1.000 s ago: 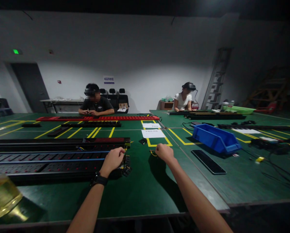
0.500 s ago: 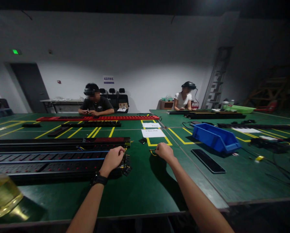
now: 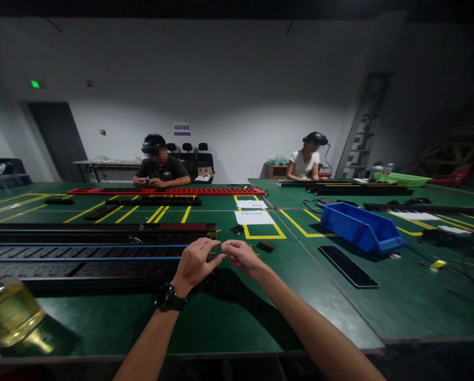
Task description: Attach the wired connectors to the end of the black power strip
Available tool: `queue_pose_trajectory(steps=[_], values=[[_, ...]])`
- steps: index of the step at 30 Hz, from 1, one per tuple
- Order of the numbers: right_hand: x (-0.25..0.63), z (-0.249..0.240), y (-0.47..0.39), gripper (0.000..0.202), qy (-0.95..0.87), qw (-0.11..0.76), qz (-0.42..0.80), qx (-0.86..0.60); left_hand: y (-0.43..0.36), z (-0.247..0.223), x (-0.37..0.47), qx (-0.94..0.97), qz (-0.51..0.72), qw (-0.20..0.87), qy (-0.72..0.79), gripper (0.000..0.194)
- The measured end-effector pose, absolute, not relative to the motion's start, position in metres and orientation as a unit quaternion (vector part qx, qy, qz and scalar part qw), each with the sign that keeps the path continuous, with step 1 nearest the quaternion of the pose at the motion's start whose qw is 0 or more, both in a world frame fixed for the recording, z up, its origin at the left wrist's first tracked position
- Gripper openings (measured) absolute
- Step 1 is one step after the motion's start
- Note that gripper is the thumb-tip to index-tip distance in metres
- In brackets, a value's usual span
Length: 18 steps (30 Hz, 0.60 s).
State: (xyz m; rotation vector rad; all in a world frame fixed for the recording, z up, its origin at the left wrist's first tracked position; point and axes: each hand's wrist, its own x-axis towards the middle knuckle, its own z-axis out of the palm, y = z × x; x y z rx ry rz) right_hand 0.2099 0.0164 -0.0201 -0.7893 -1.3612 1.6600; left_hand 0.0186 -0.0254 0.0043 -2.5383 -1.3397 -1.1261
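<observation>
2 hands, near touching: left hand [image 3: 197,263] grip narrow, right hand [image 3: 242,256] pinched; contents cannot be told. Long black strips [image 3: 114,270] beside left hand. Tabletop [image 3: 340,301] right: 1 blue bin [image 3: 352,228], 1 phone [image 3: 348,267].

Anything pinched by the bare right hand [image 3: 243,258] is too small to identify. The bare left hand [image 3: 195,264] obscures the adjacent end of the long, black, red-dotted rail [image 3: 120,271].
</observation>
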Motion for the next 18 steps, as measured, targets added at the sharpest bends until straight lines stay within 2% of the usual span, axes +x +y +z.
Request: queue_pose_trajectory(steps=[8, 13, 18], values=[[0.204, -0.028, 0.014, 0.046, -0.509, 0.415, 0.692, -0.297, -0.025, -0.001, 0.017, -0.82, -0.403, -0.038, -0.403, 0.026], [0.206, -0.042, 0.031, 0.038, -0.532, 0.431, 0.623, -0.379, -0.009, 0.016, -0.004, -0.733, -0.446, -0.014, -0.513, 0.027], [0.188, -0.055, 0.068, 0.032, -0.591, 0.417, 0.529, -0.444, 0.03, 0.028, -0.015, -0.771, -0.335, -0.031, -0.54, 0.029]])
